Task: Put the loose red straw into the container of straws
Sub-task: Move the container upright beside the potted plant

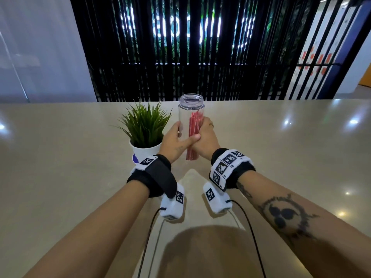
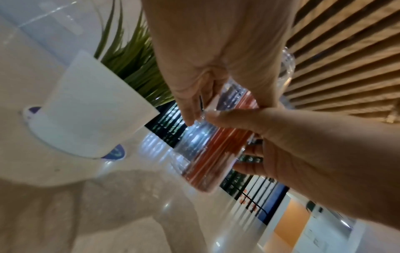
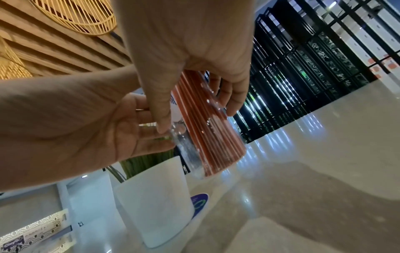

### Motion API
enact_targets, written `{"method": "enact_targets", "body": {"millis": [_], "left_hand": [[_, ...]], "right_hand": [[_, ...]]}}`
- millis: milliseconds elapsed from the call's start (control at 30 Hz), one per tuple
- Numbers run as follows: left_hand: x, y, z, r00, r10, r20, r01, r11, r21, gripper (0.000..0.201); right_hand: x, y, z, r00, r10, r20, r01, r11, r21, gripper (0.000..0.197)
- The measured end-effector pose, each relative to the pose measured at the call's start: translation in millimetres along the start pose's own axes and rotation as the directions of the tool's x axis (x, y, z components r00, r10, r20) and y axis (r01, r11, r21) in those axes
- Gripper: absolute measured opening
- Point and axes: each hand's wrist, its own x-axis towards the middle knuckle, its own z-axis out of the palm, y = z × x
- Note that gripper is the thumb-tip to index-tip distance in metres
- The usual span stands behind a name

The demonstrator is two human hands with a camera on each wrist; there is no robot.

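Container [image 1: 191, 117]: a clear, tall plastic jar with an open threaded mouth. You hold it near the potted plant [image 1: 145, 125], and the wrist views suggest its base is lifted and tilted off the table [image 1: 281, 157].
Straws inside [image 1: 193, 135]: a bundle of red straws leaning toward the right wall of the jar, tips well below the rim.
Loose red straw: you cannot pick it out on the table or in either hand; it may already be among the bundle, but the pictures do not settle that.
Left hand [image 1: 176, 141]: wrapped around the jar's left side, thumb across the front, fingers curled on the wall.
Right hand [image 1: 204, 141]: wrapped around the right side at the same height, fingers curled behind; the 2 hands touch at the front.
Handling, jar: likely light, rigid and smooth, so it can slip or twist in your palms; grip the mid-body, as you do now, and keep the mouth up.
Handling, straw: likely very light and thin, easily kinked; pinch it gently near the middle or upper third and feed the lower end through the mouth.
Risk: tilting further could slide the bundle toward the opening.
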Motion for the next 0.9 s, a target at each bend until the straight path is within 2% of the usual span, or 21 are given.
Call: {"method": "enact_targets", "body": {"millis": [100, 167, 267, 400, 899], "left_hand": [[12, -23, -3, 0.992, -0.114, 0.057, 0.117, 0.991, -0.068, 0.055], [17, -37, -7, 0.985, -0.146, 0.086, 0.151, 0.988, -0.045, 0.067], [24, -54, -13, 0.972, -0.192, 0.133, 0.198, 0.98, -0.028, 0.067], [28, -66, -17, 0.962, -0.231, 0.149, 0.239, 0.97, -0.039, 0.067], [19, -61, -1, 0.976, -0.169, 0.137, 0.161, 0.985, 0.064, 0.065]], "right_hand": [[10, 14, 9, 0.997, 0.009, 0.078, -0.002, 0.996, -0.091, 0.086], [14, 24, 14, 0.987, -0.002, 0.161, 0.019, 0.994, -0.106, 0.083], [20, 35, 20, 0.967, 0.003, 0.254, 0.025, 0.994, -0.107, 0.076], [21, 43, 30, 0.972, -0.027, 0.232, 0.049, 0.995, -0.092, 0.072], [15, 49, 31, 0.977, 0.015, 0.212, 0.007, 0.995, -0.099, 0.067]]}}
